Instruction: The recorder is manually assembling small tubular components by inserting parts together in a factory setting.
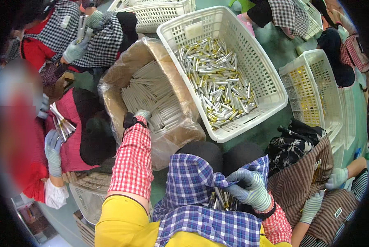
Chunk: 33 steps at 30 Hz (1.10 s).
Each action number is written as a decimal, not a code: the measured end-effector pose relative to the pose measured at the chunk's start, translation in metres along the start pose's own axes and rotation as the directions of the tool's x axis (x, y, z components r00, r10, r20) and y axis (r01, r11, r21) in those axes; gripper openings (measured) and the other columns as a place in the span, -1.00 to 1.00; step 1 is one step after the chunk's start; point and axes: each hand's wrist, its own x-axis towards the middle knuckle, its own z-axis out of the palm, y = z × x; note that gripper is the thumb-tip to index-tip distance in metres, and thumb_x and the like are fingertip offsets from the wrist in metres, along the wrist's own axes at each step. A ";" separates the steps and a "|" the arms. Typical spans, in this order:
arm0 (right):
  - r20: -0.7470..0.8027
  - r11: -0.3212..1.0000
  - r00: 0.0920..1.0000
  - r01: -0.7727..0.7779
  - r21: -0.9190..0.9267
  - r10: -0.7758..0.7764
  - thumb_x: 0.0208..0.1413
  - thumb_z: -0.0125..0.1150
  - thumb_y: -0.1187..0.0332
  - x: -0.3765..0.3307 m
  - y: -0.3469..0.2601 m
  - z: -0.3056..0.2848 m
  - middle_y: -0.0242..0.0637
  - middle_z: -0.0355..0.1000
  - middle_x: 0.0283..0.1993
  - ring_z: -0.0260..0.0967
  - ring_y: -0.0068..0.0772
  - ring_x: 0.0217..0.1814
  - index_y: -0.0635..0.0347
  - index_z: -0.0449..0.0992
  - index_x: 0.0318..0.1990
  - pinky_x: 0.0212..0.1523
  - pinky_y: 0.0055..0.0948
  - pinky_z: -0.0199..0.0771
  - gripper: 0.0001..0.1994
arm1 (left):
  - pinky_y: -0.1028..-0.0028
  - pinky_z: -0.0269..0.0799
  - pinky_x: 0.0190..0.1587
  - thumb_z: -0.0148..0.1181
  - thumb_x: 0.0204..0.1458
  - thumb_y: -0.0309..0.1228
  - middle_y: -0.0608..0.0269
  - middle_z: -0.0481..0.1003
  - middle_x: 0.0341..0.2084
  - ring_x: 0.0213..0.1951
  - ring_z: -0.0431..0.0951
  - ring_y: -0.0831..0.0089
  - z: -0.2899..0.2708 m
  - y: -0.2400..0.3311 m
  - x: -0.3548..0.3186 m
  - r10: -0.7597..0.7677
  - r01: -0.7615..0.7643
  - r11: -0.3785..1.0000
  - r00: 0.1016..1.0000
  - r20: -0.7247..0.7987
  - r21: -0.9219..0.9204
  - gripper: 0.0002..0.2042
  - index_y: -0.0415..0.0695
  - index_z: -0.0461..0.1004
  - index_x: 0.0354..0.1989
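Observation:
My left hand (143, 115), in a pale glove, reaches into a plastic-lined cardboard box (112, 96) and touches the slim white tubes (164, 96) heaped there. Its fingers are mostly hidden beyond the checked sleeve, so their closing and any hold cannot be made out. My right hand (251, 190), in a striped glove, is closed on the gathered edge of the blue checked apron (190, 177) over my lap. Just beside that hand, several slender silver and gold tubes (221, 199) lie in a fold of the apron.
A large white plastic crate (250, 45) beyond my knees holds many silver tubes with yellow ends (217, 82). Another white crate (312, 90) stands at the right. Co-workers sit close on both sides; a gloved hand (53, 150) at the left holds a bunch of tubes (62, 123).

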 end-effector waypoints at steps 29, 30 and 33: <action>-0.099 0.999 0.995 0.027 0.043 -0.022 0.09 0.37 0.39 -0.004 0.008 0.001 -0.32 0.57 -0.28 0.53 -0.54 -0.26 0.21 0.54 -0.13 -0.19 -0.52 0.52 -0.78 | 0.29 0.54 -0.09 0.42 -0.23 -0.35 0.03 0.60 -0.20 -0.18 0.62 0.23 -0.035 0.006 -0.100 0.213 -0.297 0.930 0.915 -0.342 -0.215 -0.55 -0.30 0.55 -0.11; -0.085 0.997 0.996 0.021 0.077 -0.014 0.10 0.36 0.39 -0.006 0.005 0.003 -0.35 0.57 -0.27 0.51 -0.58 -0.24 0.22 0.54 -0.12 -0.18 -0.54 0.51 -0.78 | 0.29 0.54 -0.09 0.42 -0.23 -0.35 0.03 0.60 -0.20 -0.18 0.62 0.23 -0.040 -0.006 -0.129 0.213 -0.304 0.927 0.909 -0.358 -0.221 -0.55 -0.30 0.55 -0.11; -0.097 0.973 0.995 0.003 0.229 0.019 0.13 0.34 0.42 -0.012 0.015 0.010 -0.42 0.53 -0.27 0.45 -0.66 -0.24 0.23 0.52 -0.10 -0.17 -0.56 0.49 -0.79 | 0.21 0.50 -0.41 0.25 -0.09 -0.50 0.13 0.55 -0.50 -0.53 0.54 0.20 -0.047 -0.024 -0.212 0.551 -0.633 0.532 0.763 -0.337 -0.563 -0.78 -0.24 0.55 -0.22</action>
